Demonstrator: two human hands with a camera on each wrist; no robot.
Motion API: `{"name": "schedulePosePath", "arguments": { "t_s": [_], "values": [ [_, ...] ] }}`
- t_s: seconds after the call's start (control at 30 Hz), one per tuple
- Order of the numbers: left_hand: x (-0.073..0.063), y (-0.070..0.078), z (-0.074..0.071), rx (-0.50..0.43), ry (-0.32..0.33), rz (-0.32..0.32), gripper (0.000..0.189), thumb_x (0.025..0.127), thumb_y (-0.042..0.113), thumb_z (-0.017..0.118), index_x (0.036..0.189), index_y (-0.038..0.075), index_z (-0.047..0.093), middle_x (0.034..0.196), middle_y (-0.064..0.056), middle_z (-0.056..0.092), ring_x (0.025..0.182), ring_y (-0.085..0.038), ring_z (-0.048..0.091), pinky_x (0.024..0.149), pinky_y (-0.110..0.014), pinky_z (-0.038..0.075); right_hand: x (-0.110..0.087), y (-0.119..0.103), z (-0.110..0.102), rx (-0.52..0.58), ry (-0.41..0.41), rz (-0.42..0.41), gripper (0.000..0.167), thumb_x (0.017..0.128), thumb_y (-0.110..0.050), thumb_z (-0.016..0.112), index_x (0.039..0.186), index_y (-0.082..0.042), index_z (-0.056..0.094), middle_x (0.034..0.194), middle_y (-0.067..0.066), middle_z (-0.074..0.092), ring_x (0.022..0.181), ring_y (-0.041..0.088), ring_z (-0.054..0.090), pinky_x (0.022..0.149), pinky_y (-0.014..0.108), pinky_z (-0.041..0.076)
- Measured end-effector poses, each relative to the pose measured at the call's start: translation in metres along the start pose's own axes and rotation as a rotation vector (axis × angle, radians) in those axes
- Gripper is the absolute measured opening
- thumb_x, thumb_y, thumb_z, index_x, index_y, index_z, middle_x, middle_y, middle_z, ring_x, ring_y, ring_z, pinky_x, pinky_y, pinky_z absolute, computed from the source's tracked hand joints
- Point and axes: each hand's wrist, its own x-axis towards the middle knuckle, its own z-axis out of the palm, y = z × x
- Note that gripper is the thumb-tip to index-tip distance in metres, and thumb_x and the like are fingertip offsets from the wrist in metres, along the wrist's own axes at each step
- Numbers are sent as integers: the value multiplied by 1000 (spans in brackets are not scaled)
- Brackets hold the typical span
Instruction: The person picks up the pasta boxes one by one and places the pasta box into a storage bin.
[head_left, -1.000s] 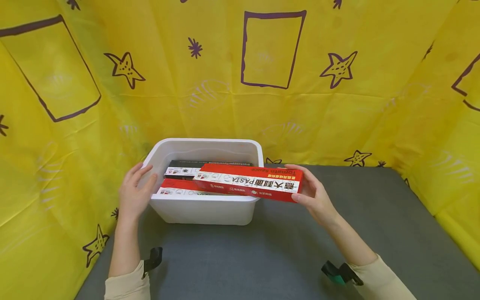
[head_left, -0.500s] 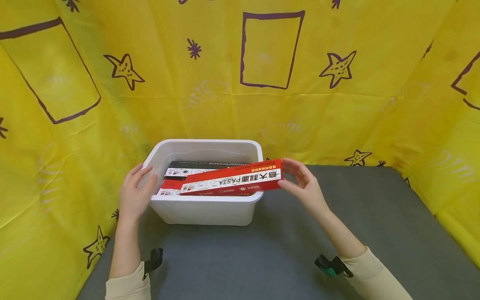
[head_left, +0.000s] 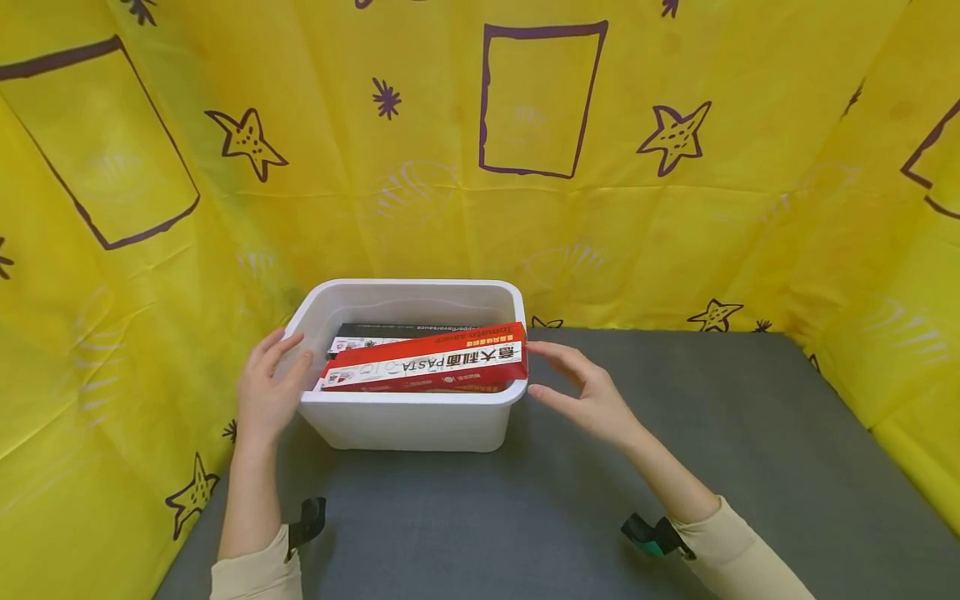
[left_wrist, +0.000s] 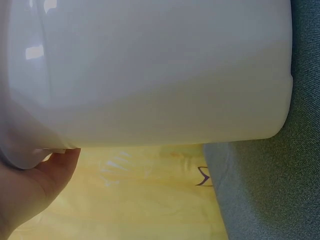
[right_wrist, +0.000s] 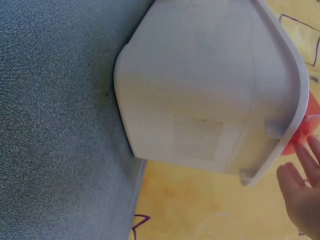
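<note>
A white plastic bin [head_left: 405, 425] stands on the grey table. My left hand [head_left: 270, 387] grips its left rim; in the left wrist view, fingers [left_wrist: 62, 162] reach in under the rim. A red pasta box [head_left: 450, 340] marked PASTA and Tomato sauce lies slantwise on top inside the bin, its right end up at the right rim. My right hand [head_left: 588, 396] is just beyond that end, fingers stretched out and thumb apart, fingertips right at the box's end. Below and behind it lies a black box [head_left: 405, 331], partly covered. Another red box underneath is nearly hidden.
Yellow cloth [head_left: 420, 225] with drawn stars and squares hangs behind the bin and on both sides. The grey tabletop [head_left: 675, 400] extends to the right of the bin and in front of it.
The red pasta box has slid left and down into the bin, following my right hand, whose fingers have loosened from its end. My left hand has stayed at the rim.
</note>
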Motion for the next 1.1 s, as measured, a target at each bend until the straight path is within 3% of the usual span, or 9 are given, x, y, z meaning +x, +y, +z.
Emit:
{"name": "schedulePosePath", "arguments": {
  "t_s": [0.23, 0.37, 0.77, 1.1],
  "values": [
    [1, -1, 1, -1, 29, 35, 41, 95, 24, 59, 132, 5, 61, 148, -12, 44, 137, -36, 35, 107, -62, 26, -4, -6, 6, -174, -98, -77, 54, 85, -19, 77, 136, -19, 58, 142, 2, 51, 137, 19, 38, 107, 52, 35],
    [1, -1, 2, 7, 26, 26, 42, 96, 26, 58, 133, 6, 60, 149, -11, 44, 138, -34, 35, 107, -62, 26, -7, -8, 8, -212, -88, -104, 55, 85, -20, 77, 136, -18, 57, 141, 0, 52, 138, 21, 37, 108, 52, 34],
    [3, -2, 2, 1, 20, 38, 43, 96, 26, 58, 134, 5, 59, 149, -12, 43, 138, -36, 34, 108, -63, 24, -19, -3, -2, -220, -25, 29, 56, 86, -26, 76, 138, -28, 54, 142, -7, 49, 137, 15, 37, 106, 53, 36],
    [3, -3, -3, 26, 6, 10, 46, 97, 29, 56, 138, 7, 56, 151, -12, 40, 140, -36, 31, 108, -65, 23, -22, 11, -11, -228, 0, 89, 56, 88, -25, 75, 139, -24, 52, 141, -8, 48, 134, 15, 39, 108, 47, 36]
  ]
}}
